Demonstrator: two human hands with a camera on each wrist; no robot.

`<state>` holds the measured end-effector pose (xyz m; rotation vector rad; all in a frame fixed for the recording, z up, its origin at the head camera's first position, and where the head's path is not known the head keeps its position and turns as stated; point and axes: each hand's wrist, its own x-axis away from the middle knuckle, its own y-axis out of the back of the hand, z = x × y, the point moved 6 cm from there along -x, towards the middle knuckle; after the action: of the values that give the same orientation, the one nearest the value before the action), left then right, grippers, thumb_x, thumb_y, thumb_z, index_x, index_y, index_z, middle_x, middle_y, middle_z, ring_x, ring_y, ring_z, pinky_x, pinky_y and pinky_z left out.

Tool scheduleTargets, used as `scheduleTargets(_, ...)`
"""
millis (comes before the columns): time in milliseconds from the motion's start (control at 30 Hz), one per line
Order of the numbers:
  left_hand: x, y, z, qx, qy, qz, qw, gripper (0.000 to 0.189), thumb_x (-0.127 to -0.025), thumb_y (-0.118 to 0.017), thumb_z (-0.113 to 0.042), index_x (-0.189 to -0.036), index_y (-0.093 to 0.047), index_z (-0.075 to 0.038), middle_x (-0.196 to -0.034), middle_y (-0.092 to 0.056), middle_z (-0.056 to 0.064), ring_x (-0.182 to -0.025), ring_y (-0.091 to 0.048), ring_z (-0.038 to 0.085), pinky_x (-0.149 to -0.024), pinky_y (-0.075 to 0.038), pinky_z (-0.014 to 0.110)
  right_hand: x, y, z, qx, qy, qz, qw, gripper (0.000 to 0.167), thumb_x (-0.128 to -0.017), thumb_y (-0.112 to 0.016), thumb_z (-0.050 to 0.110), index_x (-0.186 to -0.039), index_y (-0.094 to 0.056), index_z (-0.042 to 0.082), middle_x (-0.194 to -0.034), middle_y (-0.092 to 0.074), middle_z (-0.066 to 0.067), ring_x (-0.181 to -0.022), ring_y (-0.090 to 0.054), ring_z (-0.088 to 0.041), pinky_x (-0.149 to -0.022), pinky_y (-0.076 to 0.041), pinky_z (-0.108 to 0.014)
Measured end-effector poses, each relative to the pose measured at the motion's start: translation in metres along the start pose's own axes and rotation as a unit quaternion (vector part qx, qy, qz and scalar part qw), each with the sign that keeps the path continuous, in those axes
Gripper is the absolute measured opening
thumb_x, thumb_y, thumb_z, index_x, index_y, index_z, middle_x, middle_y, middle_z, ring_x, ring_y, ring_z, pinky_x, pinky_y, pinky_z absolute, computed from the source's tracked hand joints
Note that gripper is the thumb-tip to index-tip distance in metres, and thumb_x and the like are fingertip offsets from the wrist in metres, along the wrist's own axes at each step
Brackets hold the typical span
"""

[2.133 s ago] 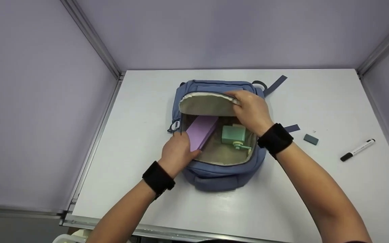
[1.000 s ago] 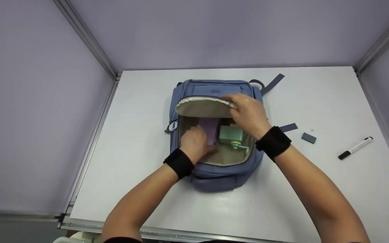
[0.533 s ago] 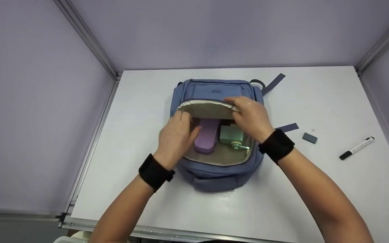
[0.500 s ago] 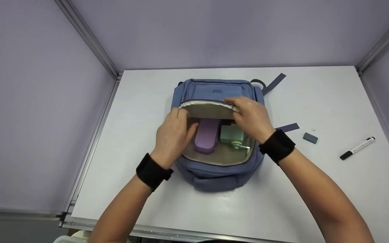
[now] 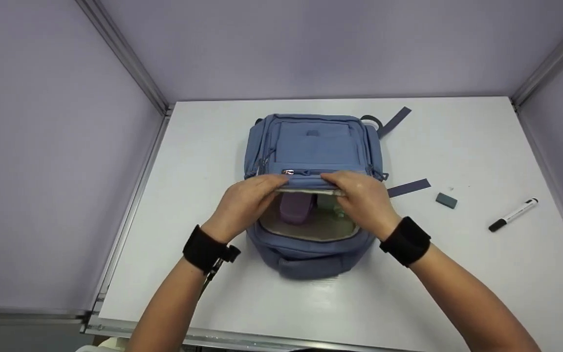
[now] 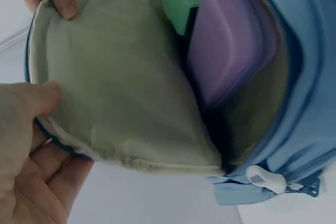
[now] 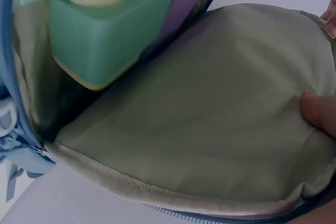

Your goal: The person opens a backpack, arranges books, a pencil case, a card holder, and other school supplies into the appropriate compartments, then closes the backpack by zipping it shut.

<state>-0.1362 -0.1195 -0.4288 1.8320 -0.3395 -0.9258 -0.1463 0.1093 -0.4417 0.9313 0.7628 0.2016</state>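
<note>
My left hand (image 5: 242, 203) pinches the rim of the flap (image 6: 121, 77), thumb on the inner side and fingers curled beneath. My right hand (image 5: 367, 198) pinches the same rim farther along, its thumb pressed into the lining (image 7: 199, 108). That lining is smooth, grey-green cloth, slightly puckered, bound with pale ribbed tape along the curved edge. Under the flap, inside the blue fabric backpack (image 5: 318, 137), lies the purple case (image 6: 223, 45), round-cornered and matte. Just beside it is the green bottle (image 7: 110, 30), boxy and hard-edged, with a cream collar below its pump. The backpack lies on the smooth white table (image 5: 203, 161); off to my right are a small dark block (image 5: 446, 200) and a white marker (image 5: 513, 215) with a black cap.

Half a second ago the flap stood higher and my left hand was at its side; now it is lower, half covering case and bottle. Two seconds ago I was holding the case.
</note>
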Motion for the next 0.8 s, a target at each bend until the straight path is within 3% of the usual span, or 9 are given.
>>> scheduleTargets(233, 0.034, -0.026, -0.003, -0.013, -0.054, 0.024, 0.9982, 0.031, -0.098, -0.069, -0.01, -0.129, -0.071, -0.012, -0.128, -0.071, 0.003, -0.117, -0.067, 0.018, -0.094, -0.055, 0.032, 0.036, -0.026, 0.011, 0.026, 0.059, -0.01, 0.9978, 0.052, -0.076, -0.073, -0.008, -0.125, -0.073, 0.009, -0.113, -0.075, -0.008, -0.103, -0.071, -0.028, -0.089, -0.056, -0.045)
scheduleTargets(433, 0.057, -0.05, -0.004, -0.028, -0.077, 0.031, 0.9961, 0.031, -0.095, -0.073, -0.008, -0.126, -0.074, -0.013, -0.129, -0.07, 0.005, -0.117, -0.067, 0.02, -0.094, -0.055, 0.033, 0.062, -0.051, 0.012, 0.051, 0.097, -0.013, 0.9939, 0.043, -0.082, -0.075, -0.001, -0.124, -0.074, 0.009, -0.114, -0.074, -0.008, -0.106, -0.07, -0.028, -0.091, -0.056, -0.045)
scheduleTargets(667, 0.071, -0.068, -0.004, -0.049, -0.09, 0.061, 0.9929, 0.03, -0.096, -0.073, -0.013, -0.125, -0.075, -0.017, -0.134, -0.066, 0.006, -0.124, -0.062, 0.022, -0.099, -0.052, 0.035, 0.087, -0.069, 0.005, 0.018, 0.117, 0.017, 0.9928, 0.046, -0.091, -0.075, 0.011, -0.136, -0.066, 0.006, -0.132, -0.067, -0.013, -0.128, -0.058, -0.031, -0.107, -0.046, -0.046)
scheduleTargets(800, 0.072, -0.071, -0.002, -0.027, -0.087, 0.067, 0.9937, 0.026, -0.098, -0.07, -0.019, -0.123, -0.076, -0.016, -0.135, -0.065, 0.007, -0.126, -0.061, 0.023, -0.102, -0.051, 0.036, 0.095, -0.073, 0.001, -0.009, 0.11, 0.042, 0.993, 0.044, -0.101, -0.064, 0.023, -0.142, -0.062, 0.008, -0.143, -0.059, -0.013, -0.138, -0.05, -0.031, -0.115, -0.035, -0.045)
